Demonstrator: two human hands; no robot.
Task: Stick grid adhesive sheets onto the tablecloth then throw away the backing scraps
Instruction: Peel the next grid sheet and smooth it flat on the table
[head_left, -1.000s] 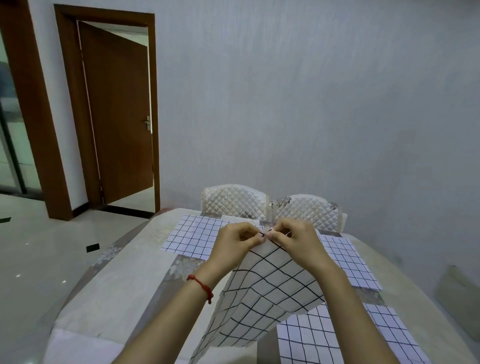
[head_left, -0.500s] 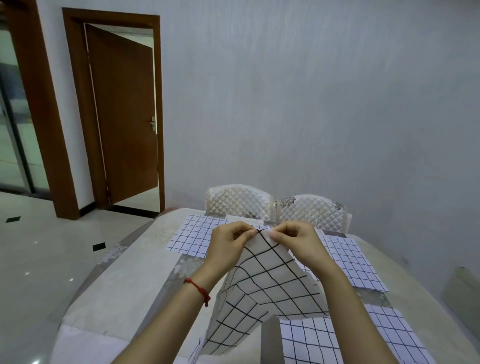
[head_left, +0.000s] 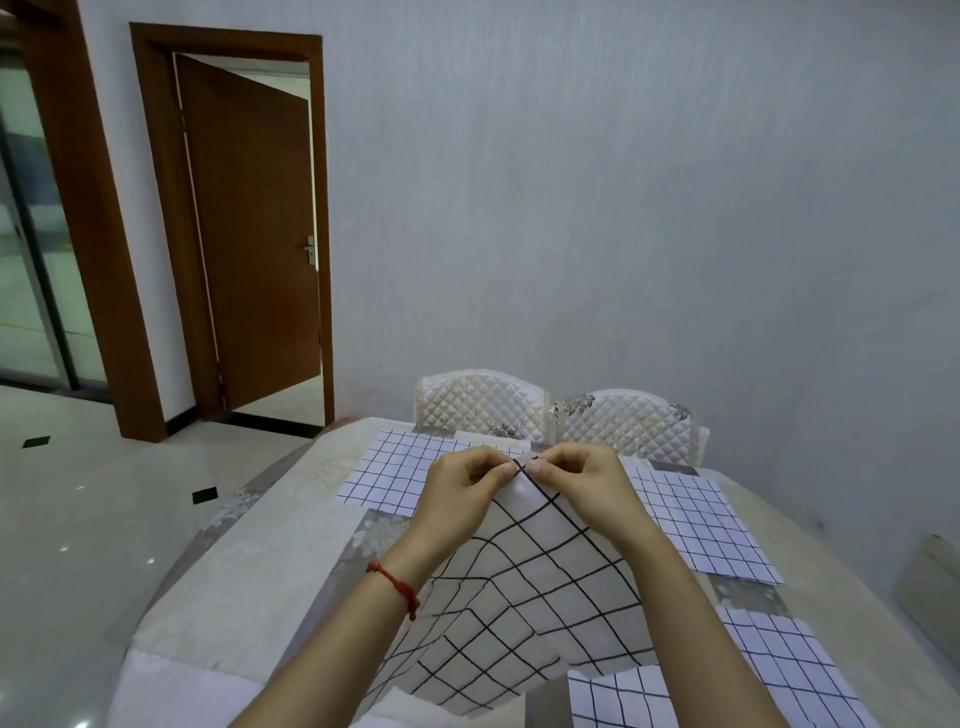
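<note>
I hold a white grid adhesive sheet (head_left: 535, 587) with black lines up above the table, one corner pointing away from me. My left hand (head_left: 465, 488) and my right hand (head_left: 582, 483) both pinch that top corner with fingertips close together. The sheet hangs and curves down toward me. Several grid sheets lie flat on the beige tablecloth (head_left: 270, 530): one at the far left (head_left: 395, 473), one at the right (head_left: 701, 525), one at the near right (head_left: 789, 670). No loose backing scrap is visible.
Two quilted white chairs (head_left: 483, 402) (head_left: 634, 421) stand at the table's far side against the grey wall. A brown door (head_left: 254, 228) stands open at the left, above a glossy tiled floor (head_left: 78, 499).
Both hands have stayed pinched on the sheet's top corner. The sheet's lower part has bent and swung slightly, and my view has shifted a little to the left.
</note>
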